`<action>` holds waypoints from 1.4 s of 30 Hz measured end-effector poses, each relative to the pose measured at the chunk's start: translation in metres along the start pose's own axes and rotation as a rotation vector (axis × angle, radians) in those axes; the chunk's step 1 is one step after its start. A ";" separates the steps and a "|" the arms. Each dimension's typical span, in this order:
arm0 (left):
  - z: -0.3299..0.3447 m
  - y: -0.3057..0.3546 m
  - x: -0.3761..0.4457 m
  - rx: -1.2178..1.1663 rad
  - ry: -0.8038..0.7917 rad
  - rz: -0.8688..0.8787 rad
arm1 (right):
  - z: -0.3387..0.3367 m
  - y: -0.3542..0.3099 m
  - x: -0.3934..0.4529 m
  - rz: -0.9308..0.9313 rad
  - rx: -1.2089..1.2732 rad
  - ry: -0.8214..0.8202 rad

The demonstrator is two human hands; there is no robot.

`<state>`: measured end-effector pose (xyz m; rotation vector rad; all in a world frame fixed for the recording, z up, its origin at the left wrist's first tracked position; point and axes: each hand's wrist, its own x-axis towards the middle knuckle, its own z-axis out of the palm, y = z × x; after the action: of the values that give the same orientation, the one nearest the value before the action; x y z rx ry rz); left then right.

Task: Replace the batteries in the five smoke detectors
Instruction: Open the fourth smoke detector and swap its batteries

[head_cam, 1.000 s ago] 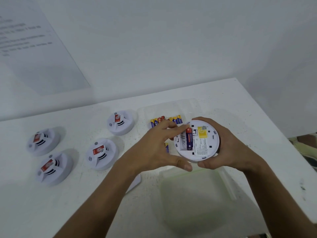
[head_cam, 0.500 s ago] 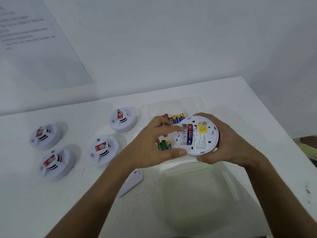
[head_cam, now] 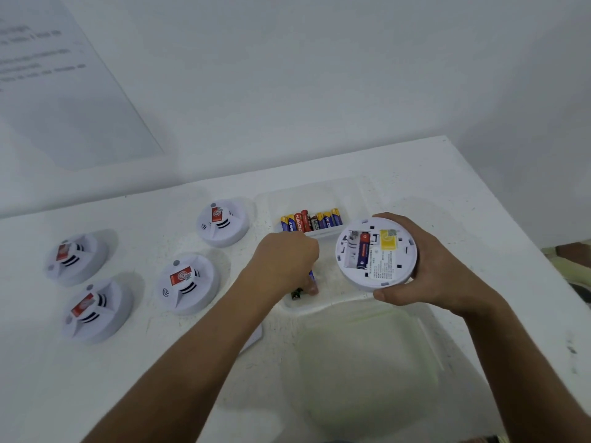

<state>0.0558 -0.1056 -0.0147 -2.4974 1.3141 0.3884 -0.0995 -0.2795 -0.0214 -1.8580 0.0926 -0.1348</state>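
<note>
On the white table point(head_cam: 415, 174), right hand point(head_cam: 447, 276) grips an upturned detector point(head_cam: 375, 254); left hand point(head_cam: 287, 260) pinches a battery point(head_cam: 311, 278).

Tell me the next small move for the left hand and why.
Probably lift the battery it pinches in the clear tray and carry it to the smoke detector in the right hand: one slot beside the seated battery looks empty.

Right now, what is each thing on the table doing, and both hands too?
Held smoke detector: back up, compartment open, one battery in.
Right hand: grips that detector.
Left hand: pinches a battery in the tray.
Four smoke detectors: face up, untouched.
Battery row: in tray.
</note>
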 end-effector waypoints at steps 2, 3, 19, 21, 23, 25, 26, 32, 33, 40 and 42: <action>-0.001 0.000 0.004 -0.013 -0.020 0.014 | 0.000 0.001 -0.001 0.007 0.011 0.006; -0.001 0.000 0.005 -0.020 -0.026 0.019 | -0.001 0.002 -0.001 0.008 0.017 0.010; 0.004 0.005 0.000 -0.097 0.063 0.167 | 0.004 0.008 -0.007 -0.006 0.046 0.058; 0.004 0.003 0.000 -0.208 0.033 0.191 | 0.004 0.006 -0.007 -0.010 0.053 0.061; 0.004 0.001 0.002 -0.335 0.018 0.189 | 0.005 0.005 -0.008 -0.012 0.064 0.074; 0.006 0.001 0.005 -0.410 0.003 0.174 | 0.004 0.006 -0.012 -0.010 0.079 0.097; 0.007 0.003 0.006 -0.430 -0.007 0.174 | 0.002 0.006 -0.014 -0.009 0.089 0.109; 0.007 0.018 0.015 -0.509 -0.046 0.192 | -0.007 0.009 -0.025 0.002 0.124 0.139; 0.007 0.017 0.016 -0.523 -0.039 0.189 | -0.008 0.009 -0.026 0.004 0.121 0.140; -0.007 0.007 0.002 -0.759 0.090 0.179 | -0.013 0.007 -0.029 0.001 0.109 0.162; -0.015 0.003 -0.008 -0.889 0.161 0.160 | -0.012 0.006 -0.027 -0.002 0.100 0.155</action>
<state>0.0509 -0.1068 0.0012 -3.1708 1.6706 1.0129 -0.1284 -0.2891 -0.0246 -1.7458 0.1884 -0.2801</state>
